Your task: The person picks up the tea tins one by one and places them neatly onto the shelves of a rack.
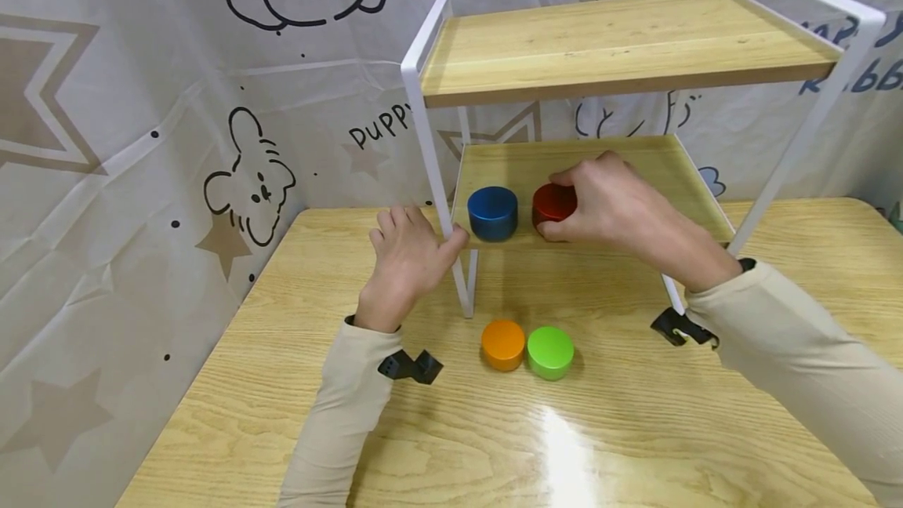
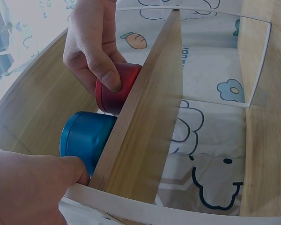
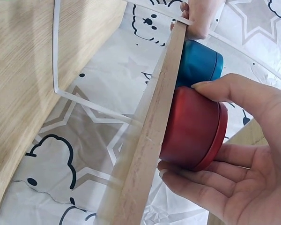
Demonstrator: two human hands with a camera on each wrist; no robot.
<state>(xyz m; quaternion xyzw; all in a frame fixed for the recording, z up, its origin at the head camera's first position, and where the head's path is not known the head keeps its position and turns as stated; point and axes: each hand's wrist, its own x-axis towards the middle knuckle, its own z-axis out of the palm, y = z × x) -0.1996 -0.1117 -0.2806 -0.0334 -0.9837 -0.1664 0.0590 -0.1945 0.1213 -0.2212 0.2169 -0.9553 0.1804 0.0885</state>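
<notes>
Right grip (image 1: 612, 198) curves round red tin (image 1: 552, 205).

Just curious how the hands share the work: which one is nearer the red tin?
Right. The right hand grips the red tin; the left hand is farther away, at the white post beyond the blue tin.

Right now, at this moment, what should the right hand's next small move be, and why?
Probably to ease its grip: the right hand holds the red tin, whose base appears to rest on the lower shelf, upright beside the blue tin.
</notes>
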